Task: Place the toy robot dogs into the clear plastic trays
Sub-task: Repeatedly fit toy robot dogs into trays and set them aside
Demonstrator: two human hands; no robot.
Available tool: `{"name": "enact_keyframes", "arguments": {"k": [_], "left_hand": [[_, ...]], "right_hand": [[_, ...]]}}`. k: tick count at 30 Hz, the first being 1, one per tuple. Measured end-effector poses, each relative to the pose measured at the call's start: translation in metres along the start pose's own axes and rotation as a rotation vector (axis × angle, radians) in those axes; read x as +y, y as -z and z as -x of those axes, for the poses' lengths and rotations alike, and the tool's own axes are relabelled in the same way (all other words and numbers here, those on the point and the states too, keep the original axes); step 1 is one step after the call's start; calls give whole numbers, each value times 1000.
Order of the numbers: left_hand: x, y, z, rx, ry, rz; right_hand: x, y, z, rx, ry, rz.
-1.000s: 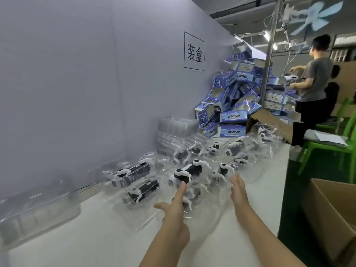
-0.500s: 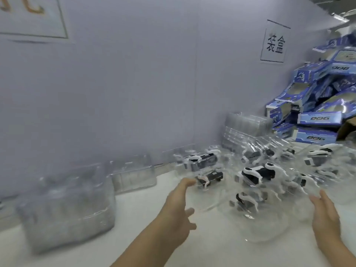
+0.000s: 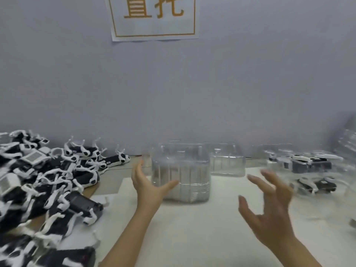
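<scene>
A stack of clear plastic trays (image 3: 181, 176) stands in the middle of the white table, with a second, lower stack (image 3: 227, 162) behind it to the right. My left hand (image 3: 148, 187) is open at the stack's left side, thumb against its front; my right hand (image 3: 269, 212) hovers open to the right, holding nothing. A pile of black-and-white toy robot dogs (image 3: 48, 182) covers the left of the table. On the right lie clear trays with dogs in them (image 3: 308, 166).
A grey wall (image 3: 173, 93) runs close behind the table, with a paper sign (image 3: 154, 16) on it. More clear trays lean at the far right edge (image 3: 346, 137). Bare table top (image 3: 202, 228) lies between my arms.
The view has swung left, away from the filled trays and blue boxes, onto the tray stack and the pile of loose dogs. Both hands have come along and now flank the stack.
</scene>
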State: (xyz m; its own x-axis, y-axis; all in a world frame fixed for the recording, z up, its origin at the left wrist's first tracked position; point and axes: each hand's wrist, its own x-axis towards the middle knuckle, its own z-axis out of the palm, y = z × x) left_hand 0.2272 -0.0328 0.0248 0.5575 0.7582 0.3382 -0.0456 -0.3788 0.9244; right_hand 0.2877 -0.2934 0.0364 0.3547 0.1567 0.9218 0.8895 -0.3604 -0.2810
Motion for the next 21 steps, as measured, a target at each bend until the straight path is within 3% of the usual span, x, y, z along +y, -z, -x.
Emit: {"name": "enact_keyframes", "arguments": {"k": [4, 7, 21], "left_hand": [[-43, -1, 1, -260, 111, 119], [-65, -3, -2, -312, 111, 188], [-75, -10, -12, -235, 96, 218]], "right_hand": [[-28, -81, -39, -449, -127, 118], [-26, -118, -49, -661, -155, 270], [-18, -147, -45, -547, -224, 258]]}}
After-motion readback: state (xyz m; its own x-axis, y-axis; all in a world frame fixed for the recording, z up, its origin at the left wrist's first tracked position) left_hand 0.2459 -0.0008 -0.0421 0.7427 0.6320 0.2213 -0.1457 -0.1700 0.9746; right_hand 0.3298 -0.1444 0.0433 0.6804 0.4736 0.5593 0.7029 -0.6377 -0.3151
